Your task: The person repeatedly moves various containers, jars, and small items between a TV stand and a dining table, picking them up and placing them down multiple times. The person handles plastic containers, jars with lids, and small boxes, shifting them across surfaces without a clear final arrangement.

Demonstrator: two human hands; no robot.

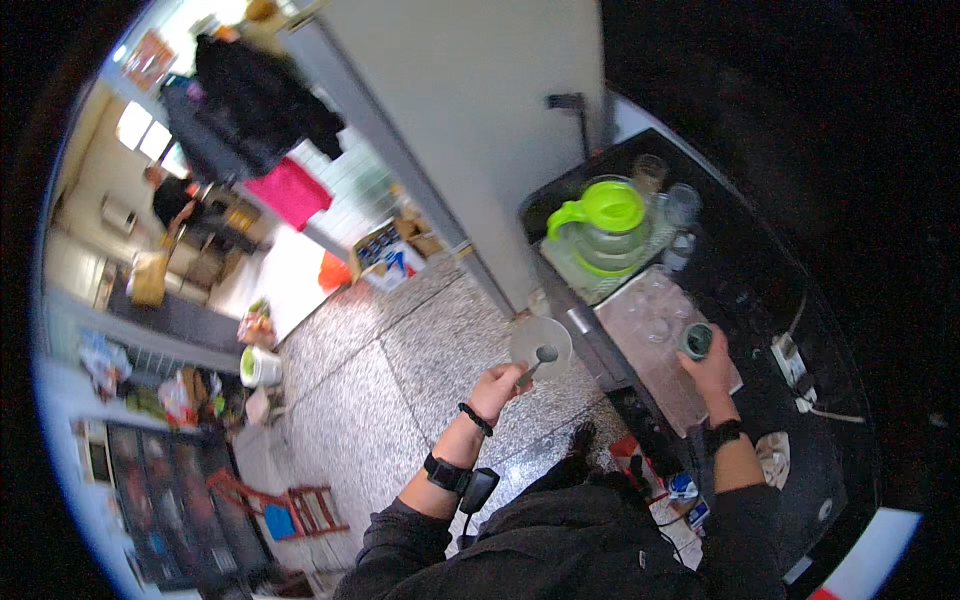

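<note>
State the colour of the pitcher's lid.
The lid is lime green, best seen in the head view.

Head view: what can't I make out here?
In the head view:
Small dark-green round container in the right hand: contents too small and dark to tell.
Small grey spoon: handle end hidden inside the left hand.
Distant person in dark clothes: work blurred, too small.
White flat panel: cut off by the lower edge.

A small spoon with a rounded bowl is slanting up from the left grip; a round, dark green cup is sitting in the right grip
</note>
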